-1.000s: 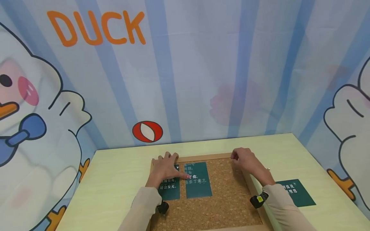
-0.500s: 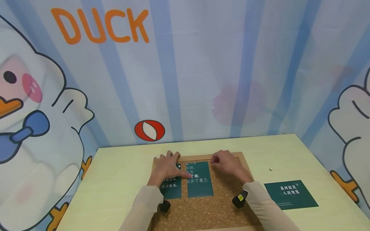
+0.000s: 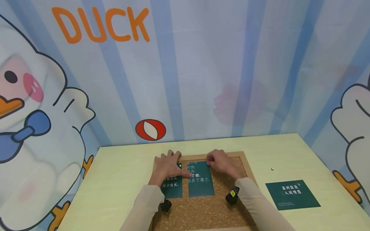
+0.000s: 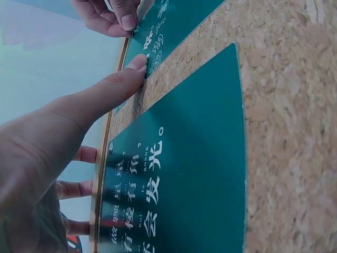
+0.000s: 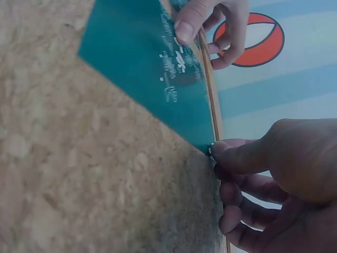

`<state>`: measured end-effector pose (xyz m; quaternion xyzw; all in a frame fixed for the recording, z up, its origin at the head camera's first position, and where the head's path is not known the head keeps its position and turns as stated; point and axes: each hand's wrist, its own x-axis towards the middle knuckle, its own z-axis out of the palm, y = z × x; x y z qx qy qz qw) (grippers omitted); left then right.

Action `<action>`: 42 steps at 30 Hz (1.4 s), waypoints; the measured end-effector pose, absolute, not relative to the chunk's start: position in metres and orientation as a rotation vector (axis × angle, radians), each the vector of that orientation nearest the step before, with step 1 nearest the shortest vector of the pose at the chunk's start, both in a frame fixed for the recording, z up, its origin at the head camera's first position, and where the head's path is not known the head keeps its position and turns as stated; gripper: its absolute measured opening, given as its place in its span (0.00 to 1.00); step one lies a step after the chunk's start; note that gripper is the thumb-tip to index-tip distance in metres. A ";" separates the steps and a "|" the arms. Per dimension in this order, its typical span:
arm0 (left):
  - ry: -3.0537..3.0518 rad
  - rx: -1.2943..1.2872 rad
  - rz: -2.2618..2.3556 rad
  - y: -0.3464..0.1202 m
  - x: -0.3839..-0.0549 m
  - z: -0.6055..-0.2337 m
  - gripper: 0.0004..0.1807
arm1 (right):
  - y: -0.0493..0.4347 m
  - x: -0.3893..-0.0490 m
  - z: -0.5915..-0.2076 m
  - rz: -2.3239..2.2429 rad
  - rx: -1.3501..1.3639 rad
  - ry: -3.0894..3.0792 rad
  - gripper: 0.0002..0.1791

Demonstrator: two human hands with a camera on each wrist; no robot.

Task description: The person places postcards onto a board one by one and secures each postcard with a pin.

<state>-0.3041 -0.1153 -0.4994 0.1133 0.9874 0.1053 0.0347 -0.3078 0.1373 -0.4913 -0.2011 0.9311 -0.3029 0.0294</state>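
A wood-framed corkboard (image 3: 202,211) lies on the table with two dark green cards side by side near its far edge. The left hand (image 3: 166,168) spreads over the left card (image 3: 174,191), its thumb pressing on the right card (image 3: 201,187) and its other fingers at the far frame. A silver thumbtack (image 4: 111,147) sits in the left card's top corner. At the right card's upper right corner, the right hand (image 3: 222,163) pinches a small silver thumbtack (image 5: 211,149), mostly hidden by its fingertips.
Right of the board, a third green card (image 3: 293,194) with white lettering lies on the pale yellow table (image 3: 115,179). A loose thumbtack (image 3: 272,169) rests behind it. A cartoon duck backdrop (image 3: 196,73) stands along the table's far edge.
The right hand has moved left from the board's far right corner to the right card's upper corner. The left hand stays in place, thumb on that card.
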 end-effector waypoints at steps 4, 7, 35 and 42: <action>3.042 0.345 0.328 -0.115 -0.302 -0.495 0.61 | 0.137 -0.312 -0.488 -0.939 -0.642 2.858 0.07; 3.044 0.340 0.329 -0.115 -0.302 -0.496 0.61 | 0.137 -0.316 -0.483 -0.921 -0.620 2.818 0.06; 3.028 0.327 0.304 -0.114 -0.301 -0.496 0.61 | 0.123 -0.340 -0.465 -0.765 -0.232 2.606 0.14; 3.025 0.321 0.309 -0.114 -0.302 -0.497 0.61 | 0.115 -0.339 -0.462 -0.654 -0.190 2.634 0.12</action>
